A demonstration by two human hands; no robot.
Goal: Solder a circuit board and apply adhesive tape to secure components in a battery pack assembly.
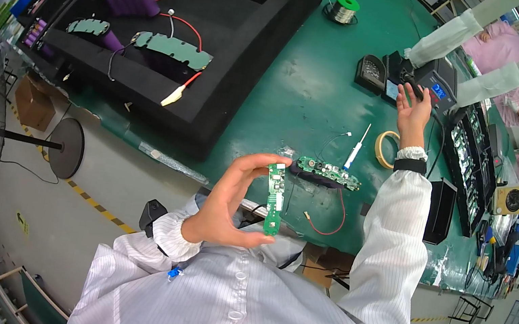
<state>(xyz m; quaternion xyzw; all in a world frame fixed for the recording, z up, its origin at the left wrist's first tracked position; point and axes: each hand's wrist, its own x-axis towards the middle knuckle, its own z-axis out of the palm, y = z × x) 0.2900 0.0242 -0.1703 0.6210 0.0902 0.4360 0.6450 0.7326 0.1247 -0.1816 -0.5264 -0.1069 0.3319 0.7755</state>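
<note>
My left hand pinches a narrow green circuit board by its two ends, between thumb and fingers, just off the table's near edge. My right hand reaches far right, palm up with fingers stretched out, beside the black handle of a soldering iron at its stand. Whether those fingers touch the handle is hard to make out. Between my arms, a purple battery pack topped by a green circuit board lies on the green table, trailing a red wire.
Several purple battery packs stand in a black foam tray at left. Around the right hand are a soldering station, tape roll and white screwdriver-like tool. A solder spool stands farther back. People in pink work beyond.
</note>
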